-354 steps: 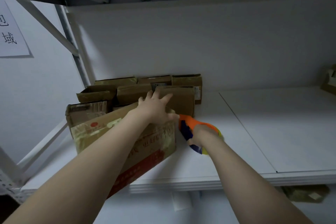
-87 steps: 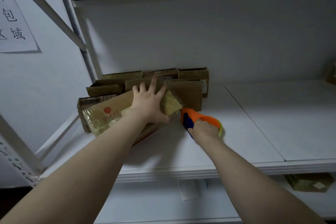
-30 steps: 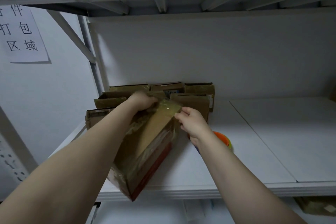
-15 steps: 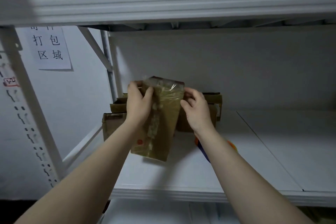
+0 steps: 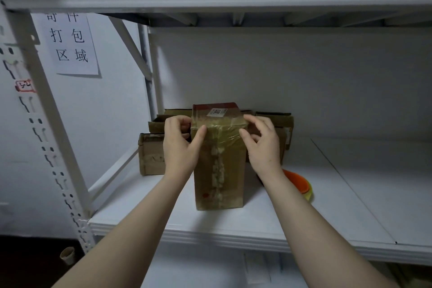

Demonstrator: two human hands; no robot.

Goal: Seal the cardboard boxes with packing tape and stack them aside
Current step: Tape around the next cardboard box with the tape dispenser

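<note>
Cardboard box [image 5: 218,166] now stands upright on shelf [image 5: 350,206]; left hand [image 5: 180,147] grips it, right hand [image 5: 264,147] touches it, grasp unclear; stacking remains.
</note>
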